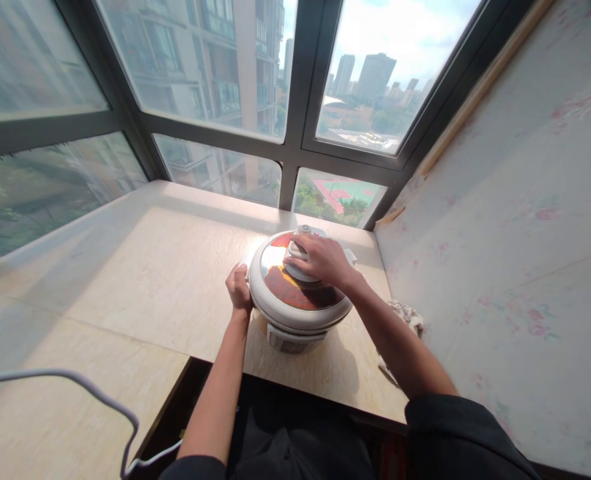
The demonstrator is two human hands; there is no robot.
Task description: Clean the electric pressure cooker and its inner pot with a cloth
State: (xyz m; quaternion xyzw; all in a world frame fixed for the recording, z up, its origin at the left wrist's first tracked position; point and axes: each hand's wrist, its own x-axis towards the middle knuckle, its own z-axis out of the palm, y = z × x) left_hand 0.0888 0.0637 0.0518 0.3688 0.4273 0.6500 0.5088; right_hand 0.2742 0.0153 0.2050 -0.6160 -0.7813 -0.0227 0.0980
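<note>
A white electric pressure cooker (295,313) with a reddish-brown lid top stands on the pale stone counter (140,280) near the right wall. My right hand (320,259) is wrapped round the white handle in the middle of the lid. My left hand (238,288) is closed against the cooker's left side, at the rim. The front panel of the cooker faces me, below the lid.
A crumpled patterned cloth (408,317) lies to the right of the cooker by the papered wall (515,227). A white cable (90,393) loops over the counter's near left. Large windows (215,87) run along the counter's far edge. A dark gap opens below the front edge.
</note>
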